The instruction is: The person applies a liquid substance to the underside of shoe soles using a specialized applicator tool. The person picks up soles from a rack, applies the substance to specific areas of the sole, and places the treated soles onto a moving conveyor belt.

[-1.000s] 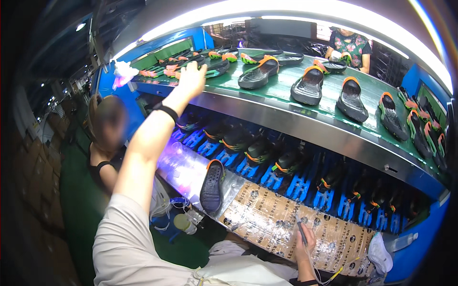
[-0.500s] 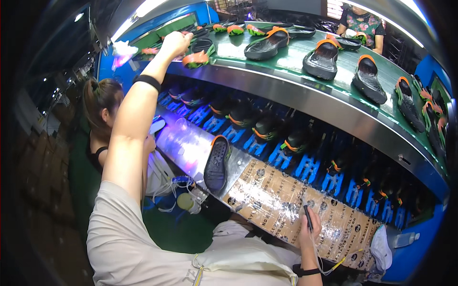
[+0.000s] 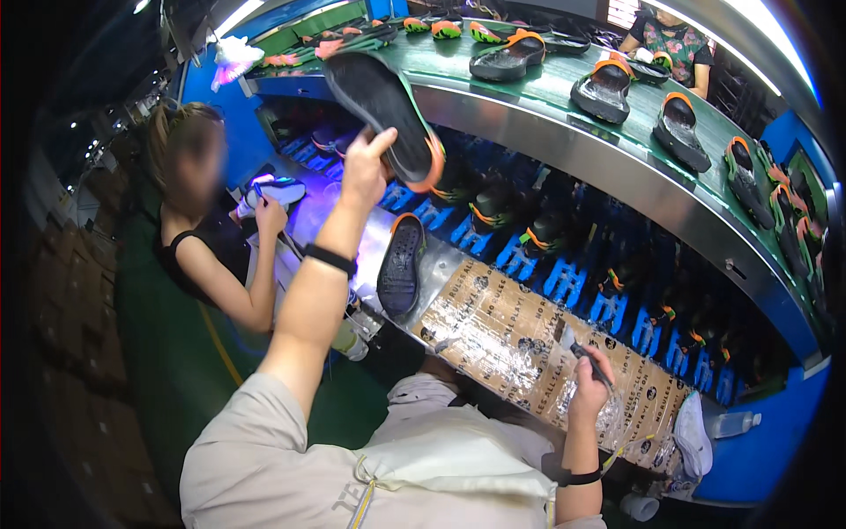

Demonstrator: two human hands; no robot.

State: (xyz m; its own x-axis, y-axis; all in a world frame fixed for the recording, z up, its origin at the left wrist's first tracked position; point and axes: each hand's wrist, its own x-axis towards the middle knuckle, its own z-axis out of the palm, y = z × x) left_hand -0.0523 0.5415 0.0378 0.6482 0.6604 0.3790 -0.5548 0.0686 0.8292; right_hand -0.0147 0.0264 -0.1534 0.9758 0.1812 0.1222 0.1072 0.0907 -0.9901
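My left hand (image 3: 363, 172) grips a black shoe sole (image 3: 374, 101) with orange and green edging by its heel end, the thumb lying on its surface. It is held up in front of the green conveyor belt (image 3: 529, 91). Below it, another black shoe sole (image 3: 402, 266), pitted with small holes inside, lies on the metal bench top. In my right hand (image 3: 589, 388) is a slim black-handled tool (image 3: 582, 353) with a pale tip, which I cannot make out further. That hand is over the taped brown cardboard (image 3: 493, 326) covering the bench.
Several more soles (image 3: 599, 91) ride the belt. Under it runs a row of blue holders (image 3: 564, 280) with dark shoe parts. A seated co-worker (image 3: 216, 256) works at my left; another person (image 3: 674, 44) stands beyond the belt. A plastic bottle (image 3: 736, 425) and white cloth (image 3: 693, 436) are at right.
My left hand has come back from the far left of the belt, toward me and to the right, with a sole in it. My right hand has shifted slightly up and right with the tool.
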